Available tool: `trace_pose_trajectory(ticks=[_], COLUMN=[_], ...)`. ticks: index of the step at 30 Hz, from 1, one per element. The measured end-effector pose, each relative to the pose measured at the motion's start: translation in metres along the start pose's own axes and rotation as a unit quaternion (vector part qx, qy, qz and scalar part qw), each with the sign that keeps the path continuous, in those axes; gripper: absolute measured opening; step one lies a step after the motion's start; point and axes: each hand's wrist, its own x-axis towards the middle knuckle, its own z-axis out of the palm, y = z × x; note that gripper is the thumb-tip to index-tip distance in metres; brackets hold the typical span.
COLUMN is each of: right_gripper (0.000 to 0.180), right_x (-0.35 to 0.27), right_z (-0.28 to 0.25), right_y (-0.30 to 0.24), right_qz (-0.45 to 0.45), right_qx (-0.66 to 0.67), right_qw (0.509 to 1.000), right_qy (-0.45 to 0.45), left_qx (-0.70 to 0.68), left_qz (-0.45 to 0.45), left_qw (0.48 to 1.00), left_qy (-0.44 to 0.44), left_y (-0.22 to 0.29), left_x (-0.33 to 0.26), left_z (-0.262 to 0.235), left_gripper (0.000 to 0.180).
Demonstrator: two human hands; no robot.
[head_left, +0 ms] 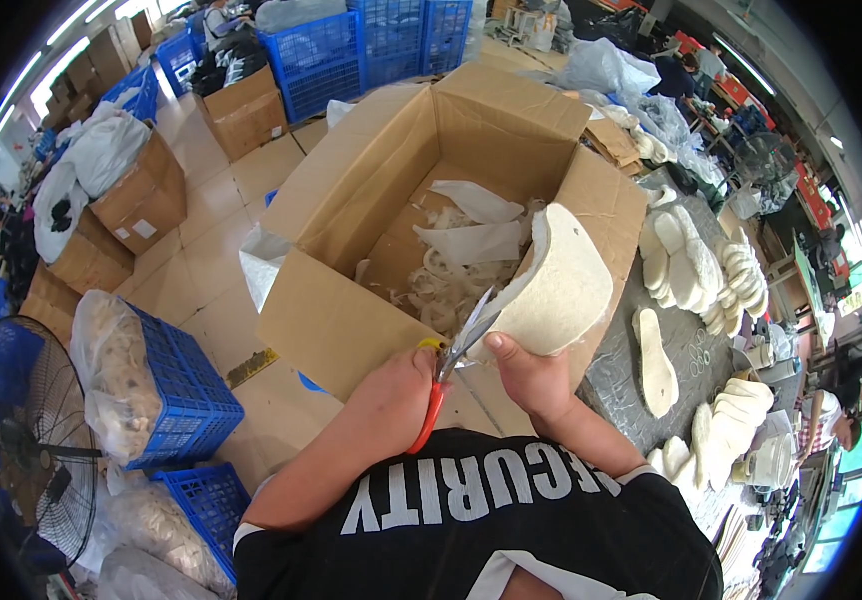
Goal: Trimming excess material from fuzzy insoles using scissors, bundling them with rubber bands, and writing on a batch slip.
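Observation:
My left hand [407,385] is closed round the handles of a pair of scissors [465,336] with red and yellow grips. The blades stand apart, close to the lower left edge of a broad, curved cream piece of felt-like material [557,290]. My right hand [531,376] pinches that piece by its lower edge, thumb on the near face. White fluff shows along its left side, and a small dark hole near its top. Both hands are over the near edge of an open cardboard box [326,325], which holds white scraps [476,243] and loose trimmings.
A dark table [613,385] at the right carries a single cream insole [655,362] and stacks of more insoles [686,260]. Blue crates [191,385] with bagged material and a black fan [36,450] stand at the left. More cartons [241,112] are farther back.

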Motion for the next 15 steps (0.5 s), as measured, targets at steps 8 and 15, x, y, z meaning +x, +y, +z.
trace_pose_trajectory(ticks=[8,15], right_gripper=[0.033,0.043], right_x=[0.007,0.029], right_z=[-0.004,0.005], right_y=[0.005,0.007], right_qz=[0.035,0.134], right_qx=[0.063,0.249], right_qw=[0.997,0.954], right_qy=[0.014,0.097], left_qx=[0.029,-0.667], left_qz=[-0.038,0.021], left_qw=[0.997,0.696], left_qy=[-0.063,-0.265], left_y=[0.004,-0.037], left_x=[0.008,0.026], left_z=[-0.007,0.007], left_gripper=[0.029,0.038])
